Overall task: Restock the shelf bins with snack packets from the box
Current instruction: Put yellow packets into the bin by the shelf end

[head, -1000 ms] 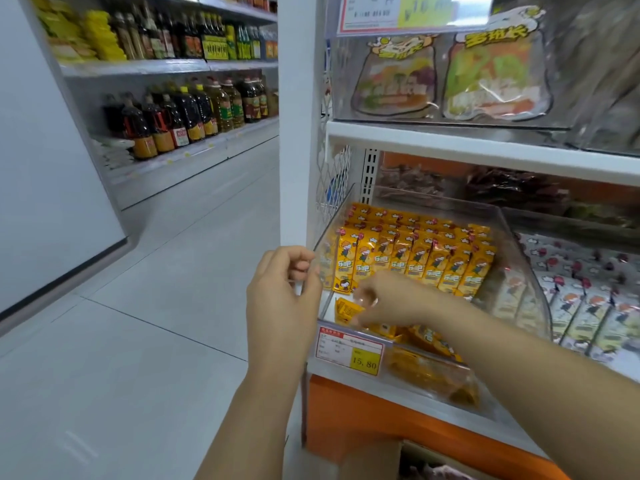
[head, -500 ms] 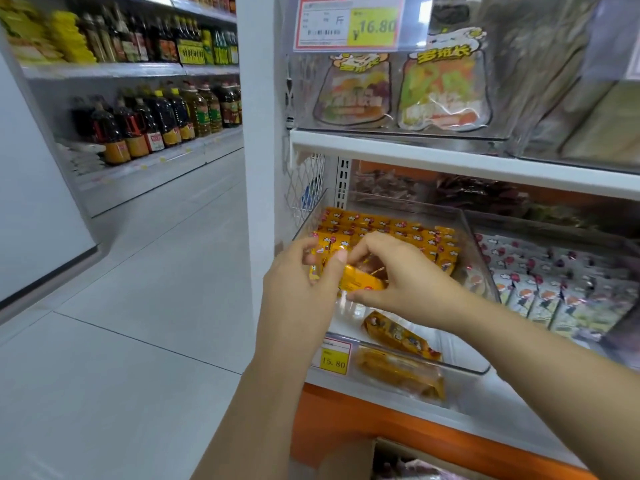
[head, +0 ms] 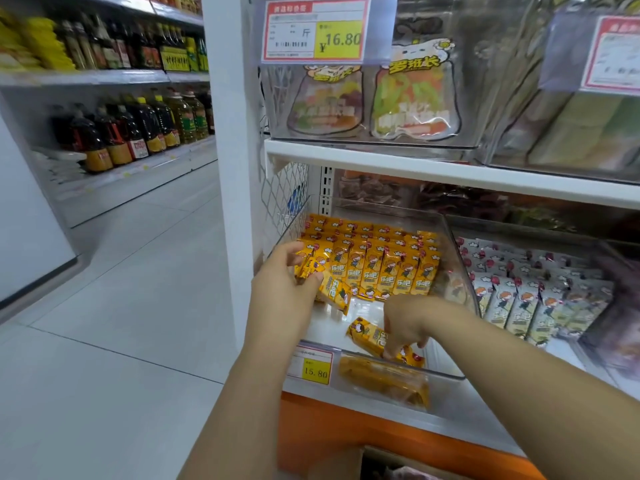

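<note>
Moved apart, the left hand (head: 282, 292) is wrapped round packets (head: 311, 268) beside the row (head: 388, 271) and a loose packet (head: 367, 336) at the bin (head: 450, 375) front is pinched by the right hand (head: 408, 322); filling is judged unfinished.

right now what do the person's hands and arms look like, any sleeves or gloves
Bare left hand and right hand: no gloves, rings or watch show. Both forearms are uncovered to the picture's edge; no sleeve is in view.
</note>
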A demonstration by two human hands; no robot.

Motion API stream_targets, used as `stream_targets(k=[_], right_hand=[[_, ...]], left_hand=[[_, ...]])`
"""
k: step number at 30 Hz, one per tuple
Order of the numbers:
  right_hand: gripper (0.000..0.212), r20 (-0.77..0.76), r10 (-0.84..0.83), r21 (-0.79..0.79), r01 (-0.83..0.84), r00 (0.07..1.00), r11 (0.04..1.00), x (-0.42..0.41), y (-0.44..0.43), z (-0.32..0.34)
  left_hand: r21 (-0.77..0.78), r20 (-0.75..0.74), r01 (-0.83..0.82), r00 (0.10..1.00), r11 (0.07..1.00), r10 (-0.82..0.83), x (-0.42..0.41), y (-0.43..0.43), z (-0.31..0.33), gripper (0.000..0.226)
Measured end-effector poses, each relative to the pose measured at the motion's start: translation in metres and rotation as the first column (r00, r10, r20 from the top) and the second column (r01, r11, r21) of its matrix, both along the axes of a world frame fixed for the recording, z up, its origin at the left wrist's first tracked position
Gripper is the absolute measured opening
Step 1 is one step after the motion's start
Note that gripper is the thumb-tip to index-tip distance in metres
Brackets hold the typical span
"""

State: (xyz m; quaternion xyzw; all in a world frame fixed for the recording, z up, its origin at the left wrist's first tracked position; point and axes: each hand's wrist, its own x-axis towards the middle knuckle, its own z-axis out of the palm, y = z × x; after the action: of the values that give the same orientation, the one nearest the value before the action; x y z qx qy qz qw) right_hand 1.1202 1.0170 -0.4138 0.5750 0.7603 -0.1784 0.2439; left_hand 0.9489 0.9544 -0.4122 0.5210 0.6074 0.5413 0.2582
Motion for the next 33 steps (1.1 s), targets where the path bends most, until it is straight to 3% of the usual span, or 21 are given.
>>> stream_targets(k=[5,8,10,13,16,19,21,24,26,30,33], right_hand=[[0.039,-0.010,-0.010,0.065,0.011,1.000,0.998,-0.004,-0.001,0.006],[0.043,-0.157,-0.003,0.137,0.025,0.988,0.990,0.001,-0.002,0.021],[0.036,-0.356,-0.046,0.081,0.080,0.933,0.994,0.008,-0.006,0.034],[0.039,-0.649,-0.145,-0.031,0.165,0.747,0.986,0.015,-0.014,0.050],[0.046,-0.867,-0.256,-0.145,0.275,0.428,0.951,0.016,-0.020,0.053],[0.043,-0.931,-0.351,-0.310,0.290,0.100,0.905,0.014,-0.026,0.052],[0.031,-0.930,-0.367,-0.353,0.252,0.006,0.901,0.013,-0.029,0.053],[0.019,-0.930,-0.356,-0.368,0.235,-0.096,0.900,0.011,-0.027,0.055],[0.013,-0.943,-0.315,-0.333,0.276,-0.107,0.902,0.008,-0.024,0.056],[0.010,-0.981,-0.191,-0.184,0.357,-0.016,0.916,0.001,-0.020,0.055],[0.012,-0.985,-0.083,-0.015,0.411,0.149,0.911,-0.001,-0.013,0.048]], left_hand=[[0.021,-0.065,-0.012,0.998,1.000,0.014,0.006,0.007,-0.006,0.036],[0.067,-0.036,-0.025,0.999,0.997,0.028,0.007,0.011,-0.008,0.034],[0.101,0.042,-0.041,0.998,0.994,0.037,0.009,0.011,-0.005,0.031],[0.142,0.313,-0.033,0.950,0.989,-0.013,0.013,0.008,0.001,0.027],[0.115,0.582,0.015,0.809,0.993,-0.079,0.016,0.008,0.003,0.027],[0.078,0.782,0.117,0.608,0.990,-0.134,0.018,0.007,0.007,0.022],[0.082,0.814,0.175,0.557,0.981,-0.167,0.020,0.006,0.009,0.021],[0.089,0.806,0.221,0.557,0.971,-0.201,0.021,0.003,0.007,0.021],[0.075,0.766,0.232,0.609,0.970,-0.205,0.022,0.002,0.006,0.020],[0.028,0.621,0.202,0.764,0.979,-0.176,0.018,0.002,0.001,0.020],[0.004,0.417,0.169,0.895,0.986,-0.155,0.009,0.001,-0.002,0.022]])
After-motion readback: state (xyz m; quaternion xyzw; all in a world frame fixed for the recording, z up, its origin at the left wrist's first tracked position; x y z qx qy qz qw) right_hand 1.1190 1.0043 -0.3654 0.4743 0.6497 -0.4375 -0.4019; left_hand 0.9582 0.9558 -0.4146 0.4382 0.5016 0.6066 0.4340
